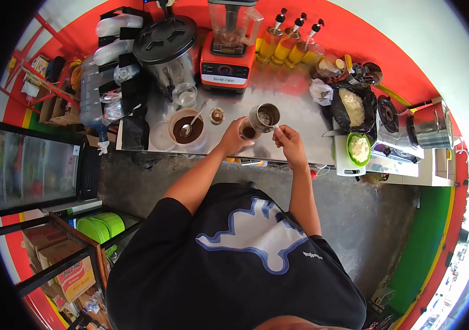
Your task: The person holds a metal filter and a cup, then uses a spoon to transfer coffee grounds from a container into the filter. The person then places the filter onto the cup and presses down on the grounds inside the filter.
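My left hand (pixel 233 139) is wrapped round a small cup (pixel 249 131) with dark brown contents, held near the counter's front edge. In my right hand (pixel 291 146) is the handle of a stainless steel mug (pixel 265 116), its rim close beside and overlapping the cup in this view. Some liquid shows in the bottom of the mug. Left of my hands, a tub (pixel 199 135) of dark brown powder has a metal spoon (pixel 189 126) resting in it. A small open jar (pixel 217 115) stands between the tub and my left hand.
Behind stand a red blender (pixel 225 71), a lidded steel container (pixel 167 49) and several pump bottles (pixel 282 41). A clear plastic cup (pixel 185 95) is near the tub. To the right are a green bowl (pixel 359 149), a knife (pixel 333 132) and a steel pot (pixel 431 125).
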Action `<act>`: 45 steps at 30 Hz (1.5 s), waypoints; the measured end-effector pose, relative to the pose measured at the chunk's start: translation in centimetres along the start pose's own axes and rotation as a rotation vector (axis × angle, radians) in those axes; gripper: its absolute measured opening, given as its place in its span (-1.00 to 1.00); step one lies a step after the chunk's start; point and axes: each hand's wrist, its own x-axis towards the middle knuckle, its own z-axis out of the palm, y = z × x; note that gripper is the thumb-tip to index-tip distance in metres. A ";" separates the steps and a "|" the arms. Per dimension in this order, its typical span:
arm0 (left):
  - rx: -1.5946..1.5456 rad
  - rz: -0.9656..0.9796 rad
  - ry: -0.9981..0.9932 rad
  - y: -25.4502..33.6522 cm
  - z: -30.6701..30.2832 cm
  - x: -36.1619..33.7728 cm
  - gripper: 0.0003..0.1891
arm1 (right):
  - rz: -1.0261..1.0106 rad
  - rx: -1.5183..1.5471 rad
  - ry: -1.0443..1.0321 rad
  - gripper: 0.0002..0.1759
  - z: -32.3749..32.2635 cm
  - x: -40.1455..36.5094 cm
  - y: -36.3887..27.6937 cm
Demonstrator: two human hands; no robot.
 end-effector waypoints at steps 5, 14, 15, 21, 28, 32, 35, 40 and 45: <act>-0.107 0.105 -0.023 2.0 -0.3 0.4 -0.13 | -0.043 0.049 0.051 -0.72 -1.5 -1.0 -0.3; -0.029 0.105 0.040 2.4 -1.4 -0.2 -0.24 | -0.013 0.019 0.087 -0.69 -3.8 -2.7 0.1; -0.035 0.062 0.059 2.3 -1.4 -0.1 -0.22 | -0.015 0.021 0.093 -0.69 -3.8 -2.7 -0.1; 0.006 0.024 -0.053 2.1 -2.2 0.0 -0.18 | -0.021 0.004 0.063 -0.70 -3.4 -2.1 -0.2; -0.011 0.030 -0.160 0.8 -2.0 0.2 -0.08 | -0.010 0.008 0.042 -0.72 -2.2 -1.3 0.2; -0.020 -0.048 -0.170 -0.2 -2.6 -0.4 -0.02 | -0.003 0.000 0.034 -0.75 -1.7 -0.9 0.4; 0.070 -0.156 -0.231 0.0 -3.4 -0.6 0.01 | 0.007 -0.011 0.010 -0.75 -0.9 -0.8 0.3; 0.193 -0.277 -0.347 3.0 -6.2 -1.1 -0.09 | 0.030 -0.056 -0.069 -0.75 0.4 0.1 1.0; 0.225 -0.241 -0.465 10.0 -11.4 -2.9 -0.33 | -0.031 -0.074 -0.152 -0.74 1.8 1.4 -1.5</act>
